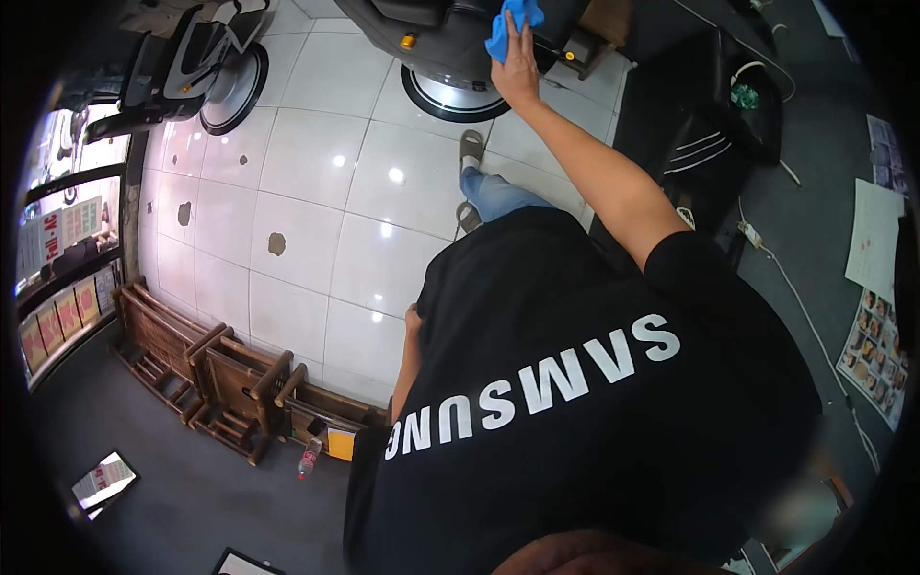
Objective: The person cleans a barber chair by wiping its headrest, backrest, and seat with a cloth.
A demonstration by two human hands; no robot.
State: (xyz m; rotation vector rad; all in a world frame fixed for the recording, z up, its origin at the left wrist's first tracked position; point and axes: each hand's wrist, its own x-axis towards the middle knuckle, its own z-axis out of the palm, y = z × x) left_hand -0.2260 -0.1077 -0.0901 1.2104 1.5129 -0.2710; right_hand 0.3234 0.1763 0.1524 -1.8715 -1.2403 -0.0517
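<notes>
My right hand (517, 72) reaches far forward and holds a bright blue cloth (497, 40) against a black barber chair (422, 43). Its fingers lie over the cloth, which bunches out on both sides. The chair stands on a round metal base (450, 101) with a black rim. My left hand (413, 316) hangs low at my side, mostly hidden by my black shirt, so its fingers cannot be made out. Below the shirt show my jeans and grey sandals on the white tiles.
Another barber chair (196, 67) stands at the upper left. Wooden chairs (216, 379) line the left, with a plastic bottle (309, 458) beside them. On the right are a black padded seat (671, 125), a white cable (805, 307) and wall posters (877, 335). Some floor tiles (355, 249) are chipped.
</notes>
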